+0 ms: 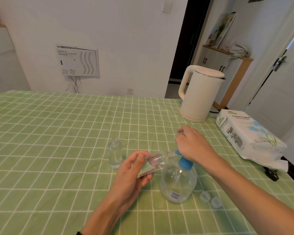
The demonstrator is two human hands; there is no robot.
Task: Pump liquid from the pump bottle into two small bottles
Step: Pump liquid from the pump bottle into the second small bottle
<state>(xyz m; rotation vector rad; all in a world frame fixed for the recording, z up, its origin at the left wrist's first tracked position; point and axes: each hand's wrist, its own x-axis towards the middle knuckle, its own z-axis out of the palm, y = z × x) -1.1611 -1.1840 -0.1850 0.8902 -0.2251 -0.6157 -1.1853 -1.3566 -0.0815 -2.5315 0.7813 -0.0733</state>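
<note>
the pump bottle (178,182) at 5 o'clock is made of clear glossy plastic, its pump head (185,162) of smooth blue plastic. a matt, creased green cloth (58,133) is spread underneath. at 2 o'clock a matt cream kettle (200,94) is rimmed with shiny metal.

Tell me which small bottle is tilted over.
The small bottle in the left hand, mouth at the pump bottle's nozzle. The other small bottle stands upright on the tablecloth, untouched.

Green-checked tablecloth (58,133), blue pump (185,162), cream kettle (200,97).
</note>
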